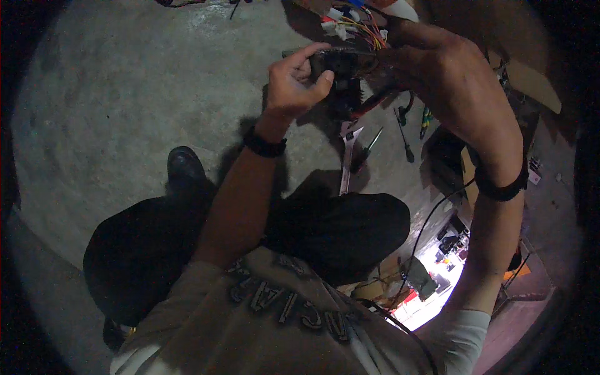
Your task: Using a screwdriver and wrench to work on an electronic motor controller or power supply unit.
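As lettering [289, 307] is spanning one shirt [200, 319], the left hand [297, 81] is grasping one black device [340, 62], the right hand's [447, 69] grip being unclear, one wrench [347, 159] lying nearby.

Floor: smooth matte grey concrete [156, 94], spreading across the left and middle, with faint mottling and a few small dark specks.
Far edge: a paler, scuffed patch [209, 22] on the concrete.
Far right: a flat tan cardboard panel with a rounded end [534, 84], beside a dark brown surface [500, 22], its material unclear.
Right side: the ground takes a pinkish-grey tint [562, 181].
Near right: a glaring white lit area [431, 306] among small cluttered objects, too blurred to name.
Light: dim elsewhere, with soft shadows on the concrete.
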A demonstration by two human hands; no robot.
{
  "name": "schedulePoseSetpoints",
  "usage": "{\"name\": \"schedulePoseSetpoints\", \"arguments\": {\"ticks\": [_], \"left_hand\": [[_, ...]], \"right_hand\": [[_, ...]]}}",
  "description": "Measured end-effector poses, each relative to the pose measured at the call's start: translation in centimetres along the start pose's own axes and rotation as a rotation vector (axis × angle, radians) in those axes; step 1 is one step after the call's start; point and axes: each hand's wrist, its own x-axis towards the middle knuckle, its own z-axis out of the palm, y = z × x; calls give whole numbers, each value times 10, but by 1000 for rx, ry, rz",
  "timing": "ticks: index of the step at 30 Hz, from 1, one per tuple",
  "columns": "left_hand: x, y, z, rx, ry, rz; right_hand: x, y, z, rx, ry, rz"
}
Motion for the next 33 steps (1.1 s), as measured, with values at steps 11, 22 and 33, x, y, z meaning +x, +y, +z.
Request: {"name": "schedulePoseSetpoints", "arguments": {"ticks": [11, 22, 33], "left_hand": [[1, -5, -2, 18, 20, -28], [0, 2, -7, 73, -102, 62], [0, -10, 2, 17, -17, 47]], "right_hand": [[28, -6, -13, 49, -40, -50], [30, -22, -14, 295, -43, 338], [15, -23, 22, 78, 171, 395]]}}
